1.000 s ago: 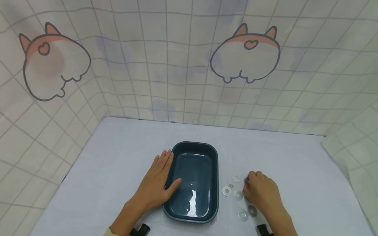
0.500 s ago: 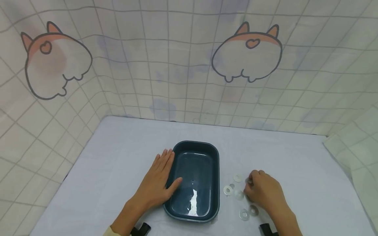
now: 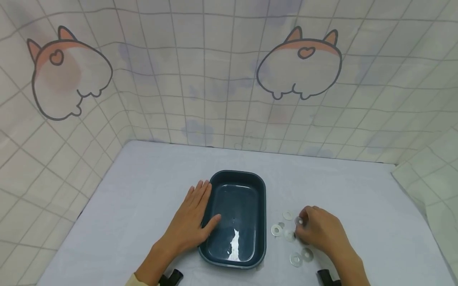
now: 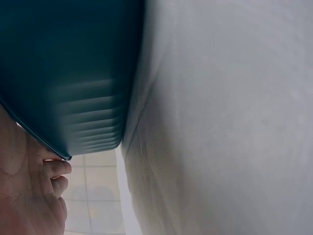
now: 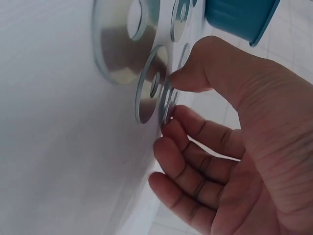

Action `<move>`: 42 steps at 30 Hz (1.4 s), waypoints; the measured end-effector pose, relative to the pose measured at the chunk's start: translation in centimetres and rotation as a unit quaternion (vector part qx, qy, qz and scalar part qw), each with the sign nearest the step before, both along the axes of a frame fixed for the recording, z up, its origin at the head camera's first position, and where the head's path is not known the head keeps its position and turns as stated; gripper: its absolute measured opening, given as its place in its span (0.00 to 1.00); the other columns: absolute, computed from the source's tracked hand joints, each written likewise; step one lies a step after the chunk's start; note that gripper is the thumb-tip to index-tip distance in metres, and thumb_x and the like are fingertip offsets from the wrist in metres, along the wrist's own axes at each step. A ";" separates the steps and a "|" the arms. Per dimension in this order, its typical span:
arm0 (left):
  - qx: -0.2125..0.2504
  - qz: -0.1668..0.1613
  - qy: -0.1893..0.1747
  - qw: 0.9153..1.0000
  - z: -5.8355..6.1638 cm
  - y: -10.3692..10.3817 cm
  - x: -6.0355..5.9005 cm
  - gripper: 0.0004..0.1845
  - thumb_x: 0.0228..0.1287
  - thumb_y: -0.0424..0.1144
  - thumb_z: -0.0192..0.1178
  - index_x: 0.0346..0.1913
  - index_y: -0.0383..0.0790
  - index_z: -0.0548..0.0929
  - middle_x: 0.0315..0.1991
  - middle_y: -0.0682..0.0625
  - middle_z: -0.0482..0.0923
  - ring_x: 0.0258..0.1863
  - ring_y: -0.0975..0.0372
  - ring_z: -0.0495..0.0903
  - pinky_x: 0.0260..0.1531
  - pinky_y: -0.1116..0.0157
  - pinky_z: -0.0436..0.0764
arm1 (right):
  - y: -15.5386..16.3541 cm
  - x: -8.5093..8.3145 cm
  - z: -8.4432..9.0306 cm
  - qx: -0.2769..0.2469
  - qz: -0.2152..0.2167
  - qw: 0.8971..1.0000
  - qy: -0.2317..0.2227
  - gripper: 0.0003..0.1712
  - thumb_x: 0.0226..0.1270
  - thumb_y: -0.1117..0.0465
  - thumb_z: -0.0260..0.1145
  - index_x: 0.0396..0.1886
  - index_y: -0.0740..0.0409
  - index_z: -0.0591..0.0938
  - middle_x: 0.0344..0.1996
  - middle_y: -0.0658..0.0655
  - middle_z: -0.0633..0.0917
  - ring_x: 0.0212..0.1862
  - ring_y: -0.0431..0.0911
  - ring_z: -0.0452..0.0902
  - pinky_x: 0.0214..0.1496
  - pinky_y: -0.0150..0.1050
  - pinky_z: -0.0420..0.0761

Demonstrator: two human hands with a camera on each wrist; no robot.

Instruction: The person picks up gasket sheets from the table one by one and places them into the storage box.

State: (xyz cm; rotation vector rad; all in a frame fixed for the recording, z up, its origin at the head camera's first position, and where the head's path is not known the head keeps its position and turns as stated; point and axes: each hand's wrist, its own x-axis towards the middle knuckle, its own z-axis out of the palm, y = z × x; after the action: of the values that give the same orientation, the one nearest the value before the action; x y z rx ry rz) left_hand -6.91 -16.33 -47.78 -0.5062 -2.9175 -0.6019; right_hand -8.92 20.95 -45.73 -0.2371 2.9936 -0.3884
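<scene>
A dark blue rectangular tray stands on the white-covered table, with nothing inside it. My left hand rests flat along its left rim, fingers straight and thumb over the inside. In the left wrist view the palm lies at the rim, beside the ribbed side wall. Right of the tray, my right hand pinches a flat metal washer between thumb and index finger, close over the table. The other fingers curl loosely. Several more washers lie around it, among them one washer nearer the front and another washer beside the fingertips.
A black device sits at the left wrist, and a similar black device at the right. A grid-patterned curtain with cartoon corgi rears hangs behind the table and along its sides.
The washer in my right fingers has come further into sight and changed its tilt. The right hand has shifted slightly right. My left hand and the tray keep their places.
</scene>
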 end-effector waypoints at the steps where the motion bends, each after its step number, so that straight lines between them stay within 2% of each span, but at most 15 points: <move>1: 0.000 0.001 0.001 1.000 0.0 0.0 0.0 0.49 0.75 0.63 0.54 0.86 0.38 0.50 0.88 0.46 0.48 0.89 0.53 0.46 0.88 0.47 0.51 | 0.0 0.0 0.0 -0.002 0.002 1.000 0.001 0.15 0.56 0.55 0.75 0.40 0.58 0.88 0.30 0.49 0.86 0.30 0.42 0.75 0.35 0.42 0.82; 8: 0.003 0.006 0.001 1.000 0.0 0.1 0.1 0.47 0.78 0.61 0.52 0.86 0.37 0.51 0.88 0.44 0.49 0.89 0.52 0.47 0.88 0.48 0.50 | -0.3 0.0 0.1 -0.026 0.023 0.999 0.015 0.14 0.55 0.55 0.75 0.40 0.54 0.88 0.30 0.48 0.85 0.32 0.40 0.74 0.37 0.40 0.82; 15: 0.009 0.009 -0.005 1.000 0.2 0.3 0.1 0.46 0.78 0.60 0.51 0.86 0.36 0.50 0.88 0.46 0.46 0.89 0.53 0.46 0.88 0.48 0.50 | -0.7 -0.5 0.4 -0.043 0.046 0.998 0.002 0.15 0.55 0.56 0.76 0.42 0.53 0.87 0.35 0.47 0.87 0.37 0.39 0.78 0.44 0.42 0.86; 25: 0.011 0.011 -0.006 1.000 0.1 0.4 0.1 0.46 0.78 0.60 0.51 0.86 0.37 0.50 0.88 0.43 0.49 0.89 0.53 0.45 0.88 0.49 0.49 | -0.7 -1.0 1.4 -0.071 0.057 0.996 -0.005 0.16 0.56 0.58 0.77 0.45 0.54 0.88 0.37 0.50 0.88 0.40 0.43 0.82 0.43 0.42 0.85; 37: 0.008 0.016 -0.014 1.000 -0.1 0.3 0.3 0.46 0.79 0.61 0.50 0.86 0.37 0.48 0.88 0.45 0.46 0.89 0.55 0.43 0.89 0.50 0.48 | -2.0 -1.1 2.7 -0.103 0.095 0.989 0.052 0.14 0.58 0.60 0.77 0.45 0.50 0.88 0.38 0.45 0.89 0.42 0.41 0.82 0.43 0.39 0.86; 42: 0.013 0.008 -0.003 1.000 -0.2 0.1 0.2 0.46 0.79 0.61 0.49 0.86 0.37 0.48 0.88 0.44 0.47 0.89 0.54 0.45 0.88 0.48 0.50 | -2.8 -1.3 3.5 -0.109 0.097 0.987 0.061 0.14 0.58 0.61 0.77 0.45 0.50 0.88 0.39 0.46 0.89 0.44 0.42 0.83 0.44 0.40 0.87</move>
State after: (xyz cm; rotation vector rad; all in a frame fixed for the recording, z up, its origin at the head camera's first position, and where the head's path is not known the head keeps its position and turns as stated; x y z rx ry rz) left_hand -6.69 -16.18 -48.00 -0.4781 -2.9123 -0.6392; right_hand -10.25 18.18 -42.24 -0.5882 3.0059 -0.7019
